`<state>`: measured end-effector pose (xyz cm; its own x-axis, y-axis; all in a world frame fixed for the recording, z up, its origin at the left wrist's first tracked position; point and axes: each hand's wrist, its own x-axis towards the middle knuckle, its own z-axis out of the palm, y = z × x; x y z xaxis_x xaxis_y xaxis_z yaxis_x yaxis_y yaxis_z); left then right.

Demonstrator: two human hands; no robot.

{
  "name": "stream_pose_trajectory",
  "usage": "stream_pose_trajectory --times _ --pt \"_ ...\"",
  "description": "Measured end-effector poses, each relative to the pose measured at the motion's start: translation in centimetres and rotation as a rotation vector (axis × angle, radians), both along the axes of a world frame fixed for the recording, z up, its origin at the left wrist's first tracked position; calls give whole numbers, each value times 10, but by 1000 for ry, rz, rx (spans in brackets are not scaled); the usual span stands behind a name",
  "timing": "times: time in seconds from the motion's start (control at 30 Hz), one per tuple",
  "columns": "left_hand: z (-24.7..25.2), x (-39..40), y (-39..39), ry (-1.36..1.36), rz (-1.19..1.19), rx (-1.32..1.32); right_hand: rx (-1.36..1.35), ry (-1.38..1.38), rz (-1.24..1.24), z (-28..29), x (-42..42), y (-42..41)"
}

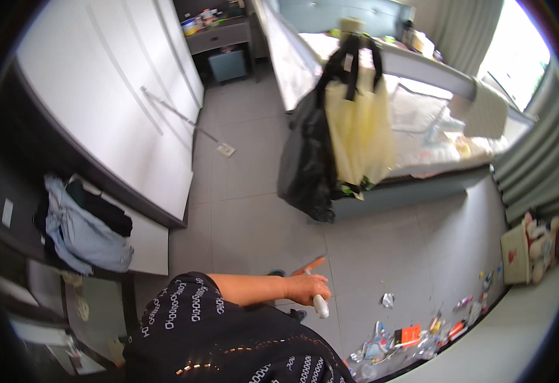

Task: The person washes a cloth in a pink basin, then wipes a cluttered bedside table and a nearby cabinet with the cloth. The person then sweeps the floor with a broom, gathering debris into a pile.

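My left hand [307,289] reaches across in front of my body, its fingers closed around the white handle [321,306] of a long tool. Beyond the fist shows the tool's orange part [314,264]; its exact kind cannot be told from above. Grey floor tiles [260,230] lie under the hand. My right hand is out of view. To the lower right, a strip of litter [380,344] lies along the wall, with plastic packaging and an orange box [408,336]. A crumpled silvery wrapper [388,300] sits apart from it, nearer my hand.
Ahead, a black bag [308,163] and a pale yellow bag [361,129] hang beside the bed [418,191]. A flat mop [226,150] leans on the white wardrobe [112,72]. Clothes [85,230] lie at left. A bin of plush toys [515,258] stands right.
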<state>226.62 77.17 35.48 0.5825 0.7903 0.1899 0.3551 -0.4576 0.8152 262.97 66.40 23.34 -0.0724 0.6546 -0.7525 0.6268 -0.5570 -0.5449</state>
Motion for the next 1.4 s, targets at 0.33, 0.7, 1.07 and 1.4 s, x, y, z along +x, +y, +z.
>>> stream_pose_trajectory --times 0.33,0.7,1.07,1.4 --pt "15 -164 -72 160 544 207 -458 719 97 87 -314 104" --pt "35 -364 -69 121 630 372 -914 936 -67 71 -563 141" --pt "30 -523 110 338 789 396 -1021 1174 -125 37 -815 367" --pt "-28 -707 124 238 990 -223 -408 605 152 51 -971 468"
